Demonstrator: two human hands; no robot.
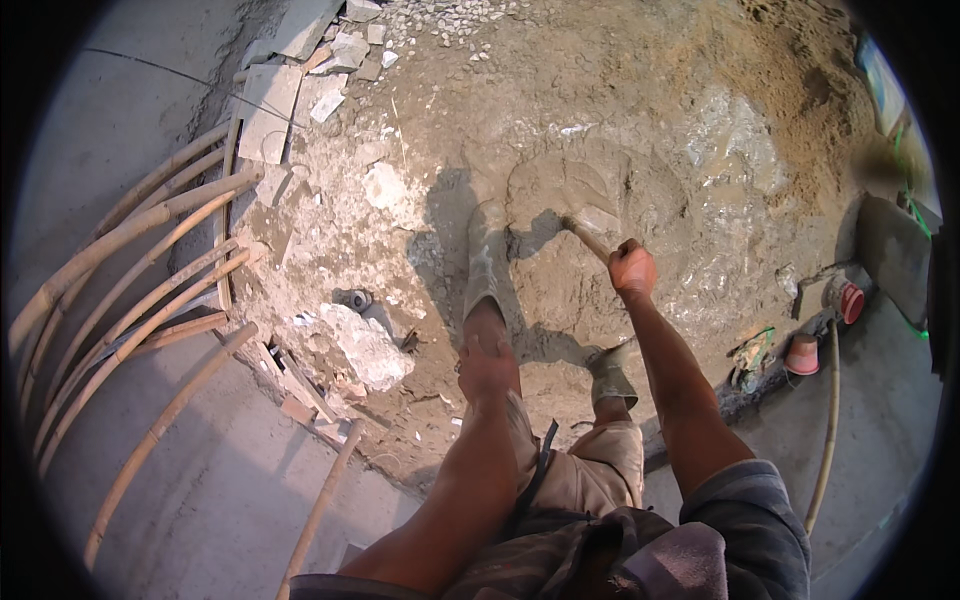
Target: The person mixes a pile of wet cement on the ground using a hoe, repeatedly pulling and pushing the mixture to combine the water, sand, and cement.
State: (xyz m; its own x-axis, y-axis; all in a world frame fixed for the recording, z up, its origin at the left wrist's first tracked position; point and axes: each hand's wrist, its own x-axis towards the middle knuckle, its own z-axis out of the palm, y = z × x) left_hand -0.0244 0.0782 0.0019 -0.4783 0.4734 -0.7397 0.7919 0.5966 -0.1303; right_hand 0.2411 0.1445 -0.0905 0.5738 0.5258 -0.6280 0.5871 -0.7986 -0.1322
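My right hand [632, 268] is closed round the wooden handle [589, 238] of a tool, low over wet grey mortar or mud [570, 285]. Whether the tool's head lies in the wet mix I cannot tell. Beside the handle is a smooth, pale smear [600, 219]. My left hand [487, 371] grips my left leg [487, 326] near the knee. Mud coats the left boot [484, 251], which stands in the mix. My right boot [615, 375] is planted farther back, near the lower edge of the mix.
Several bamboo poles [150, 217] lean in from the left. Broken slabs [264, 112] and a pale rubble lump [367, 349] lie left of the mix. Sand [787, 52] is heaped at upper right. A pink bucket [802, 354] and a red one [847, 301] stand right.
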